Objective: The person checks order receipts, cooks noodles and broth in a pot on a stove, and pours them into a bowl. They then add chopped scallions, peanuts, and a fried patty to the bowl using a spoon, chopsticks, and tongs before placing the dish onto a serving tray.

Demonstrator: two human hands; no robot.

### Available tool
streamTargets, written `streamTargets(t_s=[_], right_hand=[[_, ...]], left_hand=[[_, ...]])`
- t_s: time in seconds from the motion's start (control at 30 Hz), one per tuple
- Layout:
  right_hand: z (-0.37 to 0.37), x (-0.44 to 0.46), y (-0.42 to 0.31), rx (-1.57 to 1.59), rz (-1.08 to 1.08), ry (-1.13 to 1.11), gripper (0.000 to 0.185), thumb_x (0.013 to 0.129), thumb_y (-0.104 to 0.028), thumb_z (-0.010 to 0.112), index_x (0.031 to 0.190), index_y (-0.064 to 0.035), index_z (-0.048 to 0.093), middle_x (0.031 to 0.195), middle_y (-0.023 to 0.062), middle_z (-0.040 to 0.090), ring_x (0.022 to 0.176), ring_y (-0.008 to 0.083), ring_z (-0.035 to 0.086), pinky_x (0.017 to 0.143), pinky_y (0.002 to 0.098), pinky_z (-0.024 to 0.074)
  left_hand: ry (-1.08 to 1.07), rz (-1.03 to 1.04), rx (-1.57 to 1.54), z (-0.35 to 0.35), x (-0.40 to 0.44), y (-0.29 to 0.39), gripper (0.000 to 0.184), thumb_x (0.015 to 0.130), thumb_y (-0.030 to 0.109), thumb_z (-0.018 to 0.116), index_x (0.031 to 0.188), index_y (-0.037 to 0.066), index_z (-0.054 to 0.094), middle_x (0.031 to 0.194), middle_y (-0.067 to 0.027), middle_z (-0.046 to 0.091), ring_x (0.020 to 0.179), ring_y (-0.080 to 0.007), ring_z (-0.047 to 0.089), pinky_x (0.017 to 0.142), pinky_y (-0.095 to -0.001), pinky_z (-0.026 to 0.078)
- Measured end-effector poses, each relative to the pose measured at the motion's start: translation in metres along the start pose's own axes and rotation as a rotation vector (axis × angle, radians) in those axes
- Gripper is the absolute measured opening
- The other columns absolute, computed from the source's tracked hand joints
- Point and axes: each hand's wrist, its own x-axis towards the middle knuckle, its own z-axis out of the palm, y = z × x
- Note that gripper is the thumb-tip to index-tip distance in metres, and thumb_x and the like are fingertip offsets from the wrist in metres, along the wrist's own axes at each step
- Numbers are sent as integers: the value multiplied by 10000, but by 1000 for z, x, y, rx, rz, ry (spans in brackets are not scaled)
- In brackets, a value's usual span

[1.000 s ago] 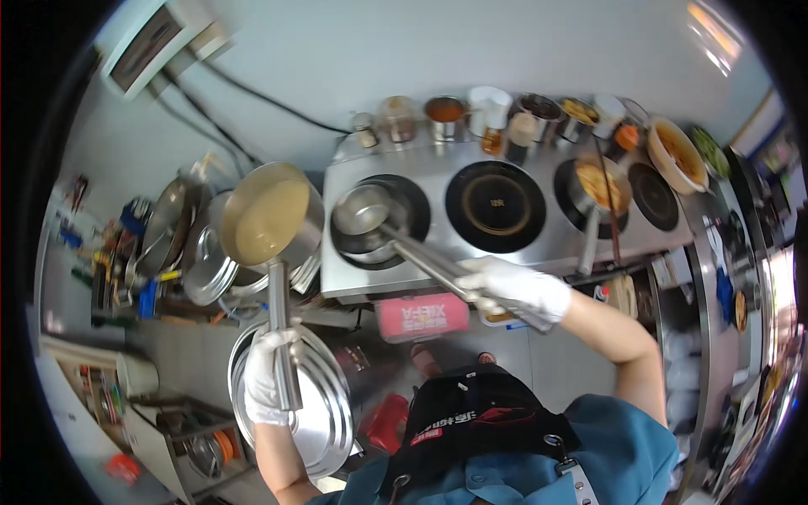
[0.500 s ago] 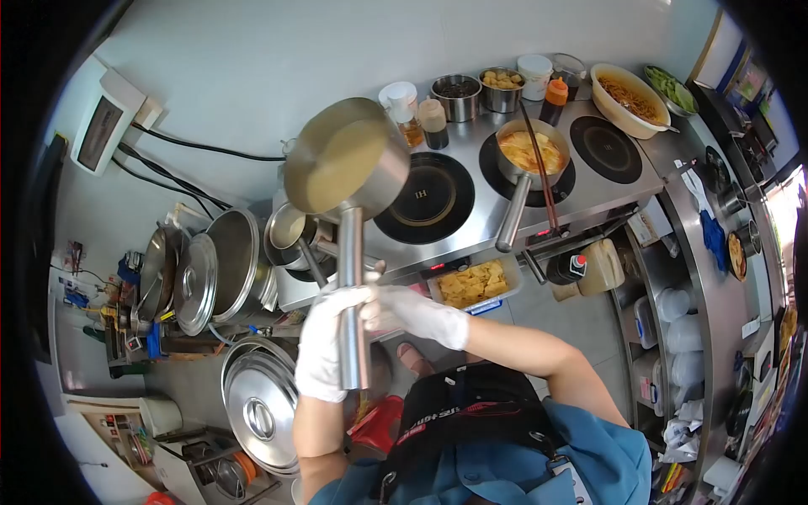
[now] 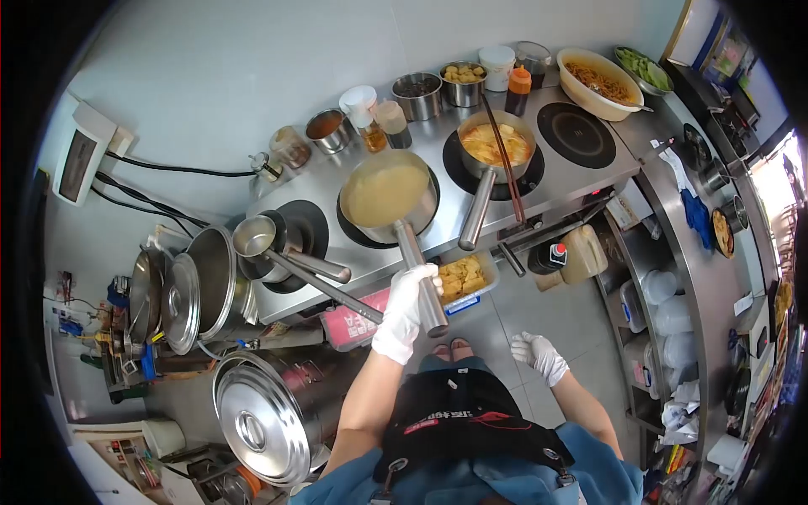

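My gloved left hand (image 3: 410, 305) is wrapped round the long handle of a steel saucepan (image 3: 425, 210). Cloudy, pale yellow liquid fills the saucepan, which sits over the second cooking ring from the left. Beside that hand ends the dark handle of a ladle (image 3: 255, 236), whose bowl lies over the small pots on the leftmost ring (image 3: 313, 233). My right hand (image 3: 539, 355), also gloved, hangs low over the floor with loosely bent fingers and nothing in it. Further right, a second saucepan (image 3: 523, 135) holds food in orange broth, with chopsticks (image 3: 505, 160) across it.
Along the wall stand a sauce pot (image 3: 328, 132), squeeze bottles (image 3: 519, 91) and a noodle basin (image 3: 608, 108). A tub of yellow pieces (image 3: 465, 278) is below the stove's front edge. Large lidded pots (image 3: 252, 429) stand at the left, shelves (image 3: 648, 337) at the right.
The saucepan has come down from close in front of me onto the cooking ring. My right hand has left the area by its handle and moved right; my left hand still grips it.
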Motion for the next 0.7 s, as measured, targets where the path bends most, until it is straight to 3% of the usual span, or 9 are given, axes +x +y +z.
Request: streamTargets(t_s=[0.13,0.17,0.27,0.3,0.47,0.63,0.7], right_hand=[[3,15,33,-22,5,53,336,990,-281,398,1077,-4,568,940,139,623,853,263,621,738,379,541],[5,19,40,-7,19,58,312,980,-228,396,1090,15,559,990,166,629,902,290,632,819,415,537],[23,21,52,-58,47,69,310,983,-226,397,1091,12,564,984,156,631,896,274,637,805,392,544],[29,24,54,-87,56,51,312,986,-236,404,1092,8,567,977,149,631,885,260,640,793,365,548],[57,36,52,-144,93,-44,348,990,-278,417,1106,16,563,986,153,633,892,264,639,803,380,540],[105,45,13,-242,-41,-138,360,994,-283,410,1121,21,558,1018,176,638,910,261,640,818,391,531],[121,54,0,-264,-63,-131,350,991,-274,421,1127,19,557,1007,181,645,898,258,645,813,382,534]], left_hand=[[119,61,-62,1,36,-22,181,771,69,667,901,-4,564,684,-81,586,563,-176,590,509,-282,505],[119,44,-83,-3,44,-24,173,769,61,667,892,1,561,680,-80,585,555,-178,590,498,-282,502],[119,37,-120,-10,64,-29,164,773,63,663,887,8,558,678,-79,583,553,-177,589,502,-285,504],[145,78,-48,-10,67,-32,170,795,137,641,884,-3,607,693,-77,592,565,-171,580,519,-272,501],[197,84,-123,-10,84,-43,172,824,154,666,903,14,604,690,-64,602,569,-159,587,525,-265,504],[191,114,-192,-38,76,-70,401,827,342,721,1019,23,570,888,-89,628,786,-177,625,694,-309,524],[343,127,-263,-46,51,-70,424,839,367,703,1059,33,562,939,-80,612,844,-185,618,730,-306,508]])
